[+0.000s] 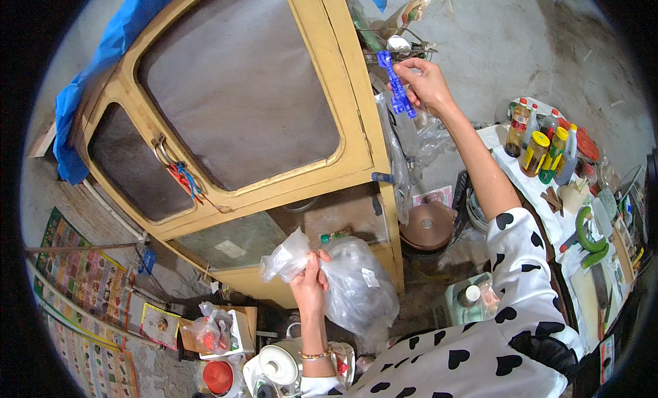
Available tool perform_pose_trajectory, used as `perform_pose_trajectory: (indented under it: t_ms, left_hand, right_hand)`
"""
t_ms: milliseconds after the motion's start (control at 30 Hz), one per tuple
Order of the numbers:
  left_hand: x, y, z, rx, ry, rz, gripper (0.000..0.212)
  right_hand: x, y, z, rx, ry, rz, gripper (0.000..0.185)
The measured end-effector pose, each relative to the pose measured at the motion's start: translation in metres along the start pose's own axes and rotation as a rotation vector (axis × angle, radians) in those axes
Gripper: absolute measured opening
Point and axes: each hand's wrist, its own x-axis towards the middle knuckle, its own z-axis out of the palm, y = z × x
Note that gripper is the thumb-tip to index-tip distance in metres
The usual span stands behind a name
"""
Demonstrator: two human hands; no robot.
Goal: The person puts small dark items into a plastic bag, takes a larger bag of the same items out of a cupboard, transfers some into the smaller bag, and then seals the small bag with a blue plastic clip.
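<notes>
My left hand point(310, 282) grips the gathered neck of a clear plastic bag point(360, 285), whose puffed body hangs to the right of my fist. What the bag contains cannot be made out. Raised at the upper right, my right hand point(424, 84) pinches a blue plastic strip point(396, 87) that bears printed writing. The strip is close beside the corner of a yellow cabinet point(354, 115) and just below a wire rack point(406, 48). Crumpled clear plastic point(432, 136) hangs beneath my right hand.
Bottles and jars point(534, 154) stand on a white-covered table at the right, with cucumbers point(588, 236) and a knife point(600, 292). A round brown lid point(426, 225) is beside the cabinet. Below left are a white lidded pot point(277, 364) and a red-lidded container point(218, 376).
</notes>
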Motion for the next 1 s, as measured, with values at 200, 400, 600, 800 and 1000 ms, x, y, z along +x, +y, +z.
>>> perform_pose_trajectory:
  t_ms: [200,400,600,800,1000]
  left_hand:
    - [0.001,-0.009,0.004,0.009,0.0,-0.011,0.021]
    - [-0.002,-0.012,0.001,-0.001,0.014,-0.02,0.018]
    - [-0.004,-0.018,-0.002,0.007,0.005,-0.049,0.015]
    - [-0.004,-0.013,0.002,0.006,0.055,-0.069,0.014]
    - [0.006,0.011,0.014,0.008,0.17,-0.052,0.017]
  right_hand:
    - [0.017,0.004,0.014,-0.027,0.098,-0.082,0.021]
    - [0.021,0.016,0.012,-0.032,0.284,-0.147,0.014]
    - [0.018,0.009,0.016,0.018,0.2,-0.102,0.014]
    - [0.012,0.005,0.017,0.158,0.075,0.04,0.019]
    - [0.008,0.0,0.011,0.145,0.021,0.062,0.015]
